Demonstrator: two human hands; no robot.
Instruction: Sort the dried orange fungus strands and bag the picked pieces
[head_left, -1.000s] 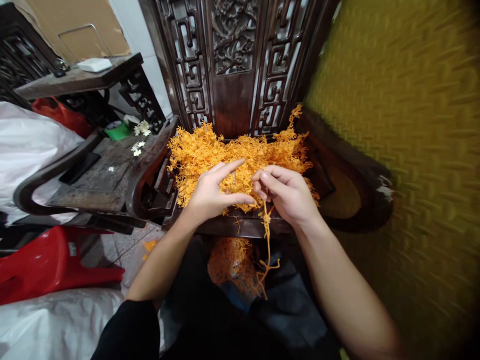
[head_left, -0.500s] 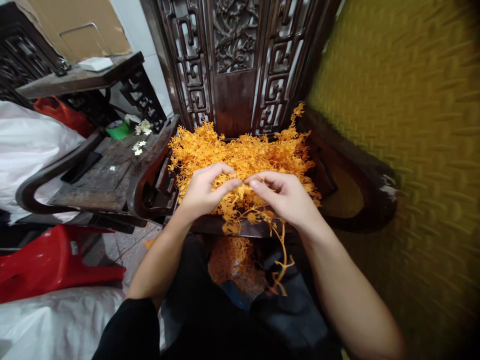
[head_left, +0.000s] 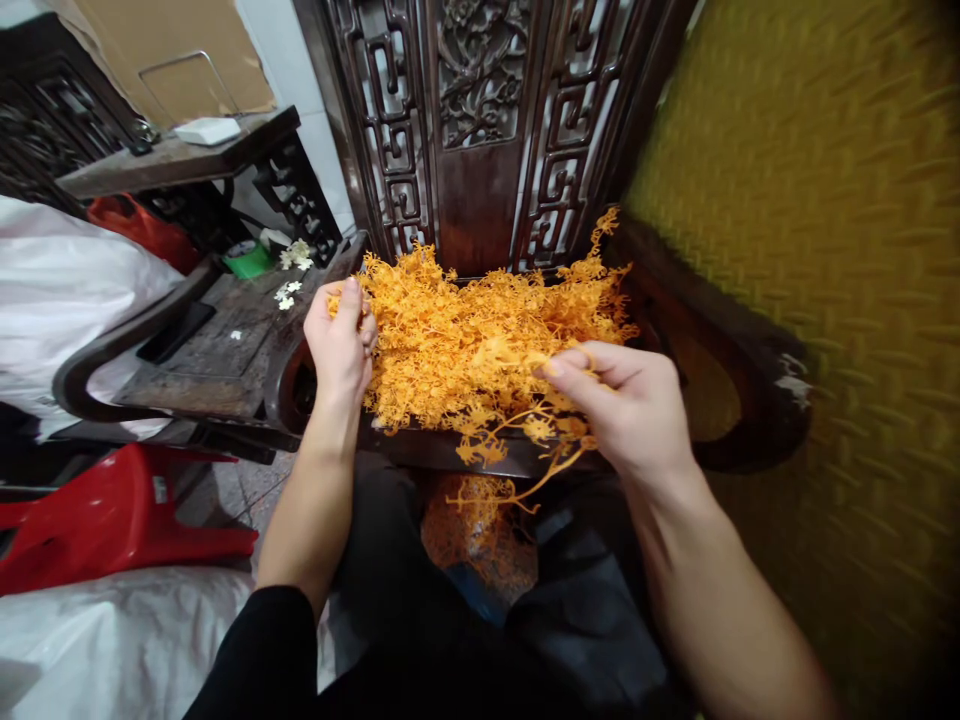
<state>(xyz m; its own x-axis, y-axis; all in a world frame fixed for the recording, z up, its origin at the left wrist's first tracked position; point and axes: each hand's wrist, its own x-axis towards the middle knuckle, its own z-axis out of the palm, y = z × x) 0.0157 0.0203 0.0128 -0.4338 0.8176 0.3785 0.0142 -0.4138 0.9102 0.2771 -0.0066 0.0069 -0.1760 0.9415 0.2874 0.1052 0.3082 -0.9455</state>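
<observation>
A large heap of orange, branching, plastic-looking flower sprigs (head_left: 465, 330) covers the seat of a dark carved wooden chair (head_left: 476, 205). My right hand (head_left: 634, 400), at the heap's right front, pinches an orange sprig (head_left: 551, 462) between thumb and fingers; its thin stems hang down past the seat edge. At the heap's left side is my left hand (head_left: 341, 335), closed into a fist with the thumb uppermost. A bit of orange shows at its fingers, but most of what it holds is hidden.
To the left, a wooden seat (head_left: 202, 375) bears green tape (head_left: 249, 259), small white flowers (head_left: 296, 255) and a dark flat object (head_left: 176, 333). A red plastic stool (head_left: 127, 510) and white sacks (head_left: 112, 640) stand nearby. Between my legs is a bag of orange pieces (head_left: 480, 545).
My hands were together over the heap's middle; they have moved apart. The left went left and closed into a fist, the right went right, still pinching the sprig, whose stem swung leftward.
</observation>
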